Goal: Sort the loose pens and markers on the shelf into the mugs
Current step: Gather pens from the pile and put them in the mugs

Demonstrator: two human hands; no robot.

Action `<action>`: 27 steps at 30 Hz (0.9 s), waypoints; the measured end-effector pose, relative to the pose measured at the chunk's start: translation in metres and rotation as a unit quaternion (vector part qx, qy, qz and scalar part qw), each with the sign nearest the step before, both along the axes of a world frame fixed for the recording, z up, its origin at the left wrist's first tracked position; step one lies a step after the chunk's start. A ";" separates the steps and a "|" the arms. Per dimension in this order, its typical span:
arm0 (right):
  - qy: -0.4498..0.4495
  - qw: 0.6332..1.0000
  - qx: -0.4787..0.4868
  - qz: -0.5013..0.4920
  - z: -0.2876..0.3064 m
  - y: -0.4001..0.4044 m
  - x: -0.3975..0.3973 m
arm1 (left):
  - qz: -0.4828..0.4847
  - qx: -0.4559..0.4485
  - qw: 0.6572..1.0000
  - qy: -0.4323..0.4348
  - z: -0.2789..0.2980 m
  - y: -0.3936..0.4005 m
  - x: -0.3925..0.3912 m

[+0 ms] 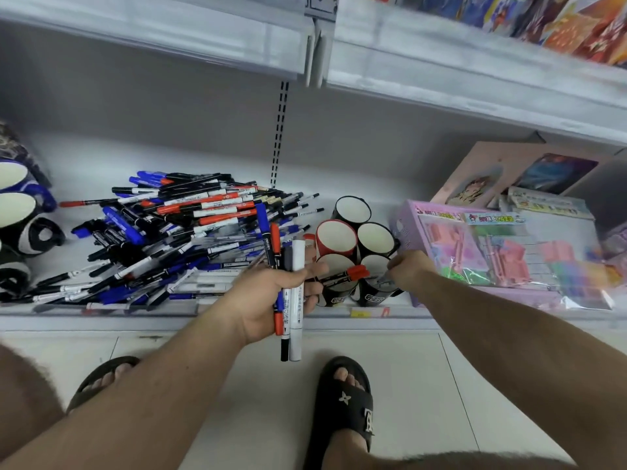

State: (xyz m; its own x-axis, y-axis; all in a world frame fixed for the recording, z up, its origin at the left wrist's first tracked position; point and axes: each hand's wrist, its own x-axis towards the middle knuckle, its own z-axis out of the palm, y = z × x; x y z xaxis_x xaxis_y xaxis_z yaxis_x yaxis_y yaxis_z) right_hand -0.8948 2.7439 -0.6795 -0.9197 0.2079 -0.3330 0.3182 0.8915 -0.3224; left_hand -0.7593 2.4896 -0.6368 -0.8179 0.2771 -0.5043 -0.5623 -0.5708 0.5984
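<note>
The person's left hand (pixel 271 300) is closed in a fist around a bundle of upright markers (pixel 288 286), held in front of the near edge of the white metal shelf (pixel 84 157). The bundle holds a white-barrelled marker, a black one, a red-capped one and a blue one; their long axes run near-to-far, tops toward the shelf and lower ends hanging toward the white tiled floor (pixel 424 385).

The right hand (pixel 409 269) hovers over the cluster of mugs, fingers (pixel 393 266) pinched on the thin tip end of a red-capped marker (pixel 346 274). That marker lies roughly level, its long axis running left-right, with the red cap pointing left, across the mouth of the near right black ceramic mug (pixel 373 293).

Five mugs stand together on the shelf: a near left black mug (pixel 334 290), the near right one, a red mug with a white inside (pixel 336 237), a black mug (pixel 375 239) to its right, and a far black mug (pixel 353 209). The three farther mugs look empty; the near two are partly hidden by the hands.

To the left sprawls a big loose heap of blue, black and red pens and markers (pixel 176 239), mostly lying flat and pointing in many directions. A pink toy box (pixel 492 252) sits to the right of the mugs.
</note>
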 end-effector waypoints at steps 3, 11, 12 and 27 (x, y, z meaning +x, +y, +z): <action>-0.006 0.998 0.061 0.024 0.003 -0.001 0.002 | -0.017 0.000 1.000 -0.001 -0.001 0.003 0.000; 0.009 0.950 -0.301 0.080 0.097 -0.070 0.040 | -0.089 0.018 0.995 0.039 0.007 0.005 0.007; -0.011 0.945 -0.303 0.124 0.108 -0.080 0.051 | -0.093 0.020 0.994 0.044 0.008 0.004 0.009; 0.179 0.877 -0.427 -0.131 0.120 -0.046 0.030 | -0.085 -0.033 0.994 0.054 -0.002 -0.004 0.010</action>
State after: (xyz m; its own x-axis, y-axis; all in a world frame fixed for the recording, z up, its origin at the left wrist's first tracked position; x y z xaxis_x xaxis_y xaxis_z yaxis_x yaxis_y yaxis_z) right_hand -0.8652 2.6979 -0.5599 -0.9550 0.2429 -0.1699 0.2184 0.1890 -0.9574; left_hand -0.7491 2.4853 -0.6392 -0.8117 0.3859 -0.4385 -0.5787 -0.4300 0.6930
